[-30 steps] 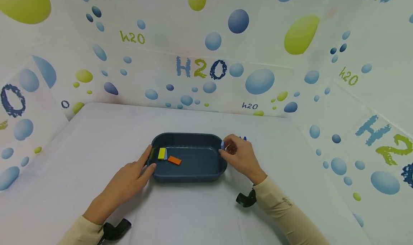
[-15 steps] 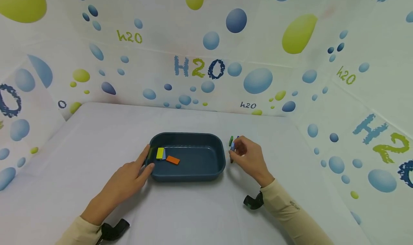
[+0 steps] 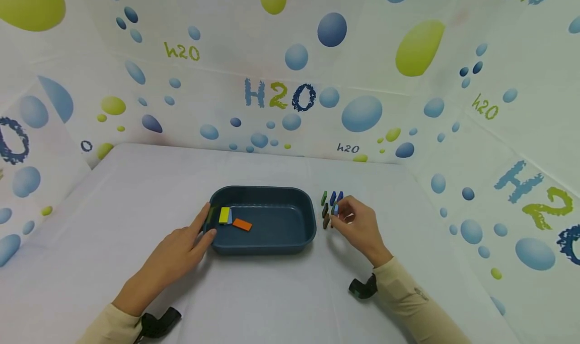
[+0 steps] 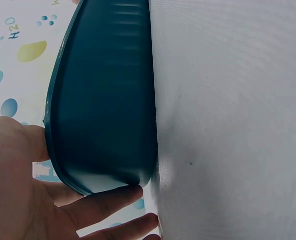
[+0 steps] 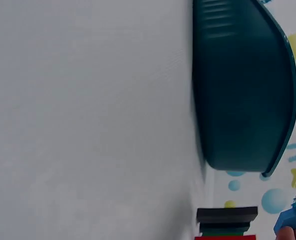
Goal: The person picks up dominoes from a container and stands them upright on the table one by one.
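Observation:
My left hand (image 3: 181,251) holds the left end of a dark teal dish (image 3: 263,248); in the left wrist view its thumb reaches over the rim and its fingers touch the outer wall. Beyond the dish's right end, my right hand (image 3: 358,228) pinches a light blue domino-like tile (image 5: 290,219). Several similar tiles stand on edge there in short rows: a green tile (image 3: 323,198), a blue tile (image 3: 333,198) and a brown tile (image 3: 326,221) among them. My right fingers partly cover the rows. Inside the dish lie a yellow tile (image 3: 224,215), an orange tile (image 3: 242,224) and a partly hidden light blue one.
A white cloth (image 3: 272,298) covers the table under everything. In the right wrist view, a black tile (image 5: 226,215) and a red tile (image 5: 225,238) stand near the dish's end. A patterned curtain (image 3: 217,47) encloses the back and sides.
My right hand has moved from the dish's right rim rightward to the standing tiles, with the light blue tile still in its fingers. More of the rows now shows. My left hand stays on the dish.

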Demonstrator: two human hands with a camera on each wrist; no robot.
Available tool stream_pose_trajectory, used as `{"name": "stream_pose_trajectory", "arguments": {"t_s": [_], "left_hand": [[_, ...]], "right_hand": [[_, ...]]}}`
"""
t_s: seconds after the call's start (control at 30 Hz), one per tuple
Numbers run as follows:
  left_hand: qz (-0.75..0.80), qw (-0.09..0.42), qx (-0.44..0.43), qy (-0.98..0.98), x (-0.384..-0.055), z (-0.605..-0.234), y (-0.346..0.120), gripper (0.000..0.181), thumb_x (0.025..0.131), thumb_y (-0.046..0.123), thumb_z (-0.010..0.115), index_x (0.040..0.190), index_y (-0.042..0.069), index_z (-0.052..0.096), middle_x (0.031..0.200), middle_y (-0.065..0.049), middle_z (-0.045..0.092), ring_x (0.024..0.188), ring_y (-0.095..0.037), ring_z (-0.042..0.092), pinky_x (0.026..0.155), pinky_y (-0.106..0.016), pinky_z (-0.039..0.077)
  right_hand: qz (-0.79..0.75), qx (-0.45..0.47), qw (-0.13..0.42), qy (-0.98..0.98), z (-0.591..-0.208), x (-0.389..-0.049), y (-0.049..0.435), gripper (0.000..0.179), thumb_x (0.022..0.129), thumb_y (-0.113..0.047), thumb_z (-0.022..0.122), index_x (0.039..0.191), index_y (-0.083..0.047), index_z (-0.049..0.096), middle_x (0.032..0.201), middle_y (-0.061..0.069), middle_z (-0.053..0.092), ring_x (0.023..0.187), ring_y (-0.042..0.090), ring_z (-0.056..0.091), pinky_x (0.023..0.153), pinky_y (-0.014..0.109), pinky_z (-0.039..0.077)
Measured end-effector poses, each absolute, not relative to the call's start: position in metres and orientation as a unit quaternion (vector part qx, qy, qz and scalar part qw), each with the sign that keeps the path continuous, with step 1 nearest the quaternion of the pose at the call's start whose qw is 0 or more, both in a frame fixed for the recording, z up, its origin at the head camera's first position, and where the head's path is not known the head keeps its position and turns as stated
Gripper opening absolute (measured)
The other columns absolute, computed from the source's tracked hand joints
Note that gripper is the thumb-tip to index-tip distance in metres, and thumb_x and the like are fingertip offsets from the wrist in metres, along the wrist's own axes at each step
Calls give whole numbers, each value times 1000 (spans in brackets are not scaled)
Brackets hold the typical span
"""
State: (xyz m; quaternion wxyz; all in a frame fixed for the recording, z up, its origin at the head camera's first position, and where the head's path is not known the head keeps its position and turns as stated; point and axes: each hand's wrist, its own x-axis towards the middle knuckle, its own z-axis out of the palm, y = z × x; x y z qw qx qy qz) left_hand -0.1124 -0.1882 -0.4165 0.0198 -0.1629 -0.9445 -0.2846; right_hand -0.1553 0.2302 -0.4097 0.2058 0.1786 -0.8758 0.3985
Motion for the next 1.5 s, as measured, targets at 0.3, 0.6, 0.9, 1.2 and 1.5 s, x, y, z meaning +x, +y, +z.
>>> {"name": "stream_pose_trajectory", "arguments": {"t_s": [0.3, 0.6, 0.9, 1.2, 1.5], "left_hand": [[-283, 20, -161, -945, -113, -416, -188, 72, 111, 39, 50, 165, 1, 19, 133, -37, 59, 119, -53, 60, 93, -67, 47], [-287, 20, -162, -944, -112, -417, -188, 73, 111, 39, 50, 165, 0, 20, 133, -37, 59, 118, -52, 61, 92, -67, 48], [-290, 22, -160, -943, -110, -416, -188, 72, 111, 40, 48, 165, 1, 21, 134, -36, 59, 119, -52, 60, 93, -67, 48], [-290, 20, -160, -943, -111, -415, -187, 73, 111, 41, 48, 165, 1, 20, 133, -36, 59, 118, -53, 60, 93, -67, 48], [-285, 18, -164, -944, -112, -415, -188, 73, 112, 42, 47, 165, 1, 19, 133, -37, 59, 118, -53, 60, 92, -67, 48]], "right_hand": [[382, 154, 203, -888, -419, -157, 245, 19, 84, -1, 80, 99, -4, 67, 84, 2, 66, 75, 18, 63, 71, 38, 59], [385, 114, 175, -899, -427, -161, 254, 21, 84, -2, 83, 100, -4, 68, 87, 4, 69, 77, 17, 64, 76, 41, 59], [382, 84, 140, -910, -435, -163, 259, 21, 86, -6, 84, 101, -2, 69, 89, 4, 72, 82, 21, 69, 78, 43, 59], [383, 67, 115, -914, -441, -168, 260, 21, 87, -6, 83, 101, -4, 69, 91, 7, 74, 83, 24, 72, 72, 37, 59], [394, 53, 114, -911, -443, -172, 261, 20, 88, -4, 82, 104, -2, 69, 97, 10, 73, 87, 26, 72, 76, 41, 60]]}}
